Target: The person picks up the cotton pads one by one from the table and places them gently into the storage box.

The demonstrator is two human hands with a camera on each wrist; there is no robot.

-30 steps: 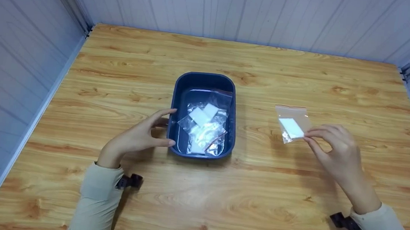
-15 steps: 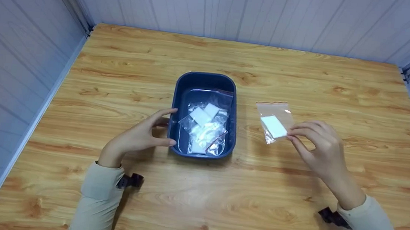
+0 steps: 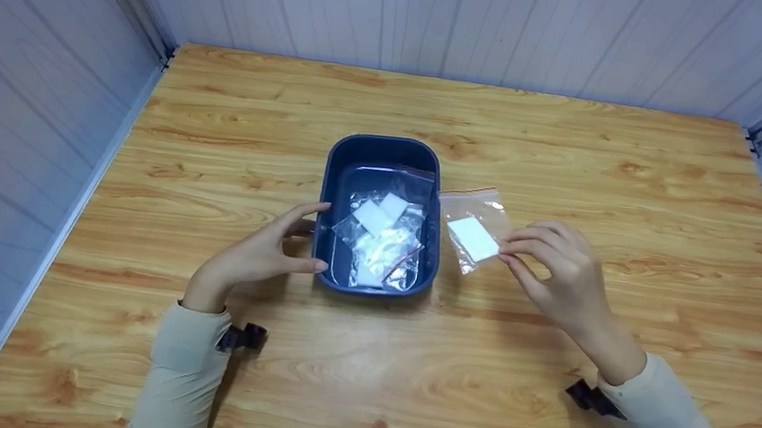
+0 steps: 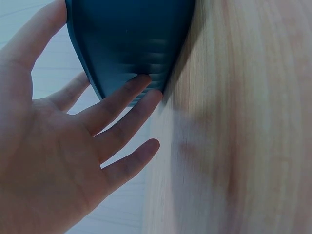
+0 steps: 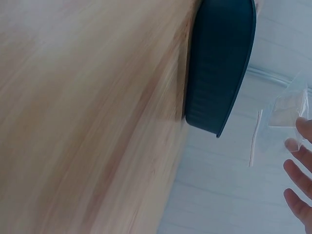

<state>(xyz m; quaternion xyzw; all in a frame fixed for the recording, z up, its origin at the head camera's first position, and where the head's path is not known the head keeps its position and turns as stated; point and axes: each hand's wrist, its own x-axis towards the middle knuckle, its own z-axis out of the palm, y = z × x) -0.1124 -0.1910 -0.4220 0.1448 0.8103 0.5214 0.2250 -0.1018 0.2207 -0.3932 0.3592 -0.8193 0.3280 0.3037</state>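
A dark blue plastic bin (image 3: 373, 293) stands mid-table. At its left side my left hand (image 3: 247, 257) has thumb and a fingertip at the rim. In the left wrist view, the other fingers (image 4: 119, 105) extend along the outer wall (image 4: 126, 39), two seeming to touch it. My right hand (image 3: 560, 273) pinches a small clear zip bag (image 3: 490, 210) by a lower corner. Inside that bag lies a flat white rectangular piece (image 3: 473, 239). The bag hangs just right of the bin, its top left corner near the bin's rim, and in the right wrist view shows above bin height.
Several similar clear bags with white pieces (image 3: 373, 219) lie in a heap inside the bin. The wood-grain table (image 3: 365, 373) is bounded by pale panelled walls (image 3: 441, 24) at the back and both sides. Small black devices (image 3: 243, 337) sit at both wrists.
My right hand has moved left with the zip bag, from well right of the bin to close beside its right rim. The left hand and bin stay put.
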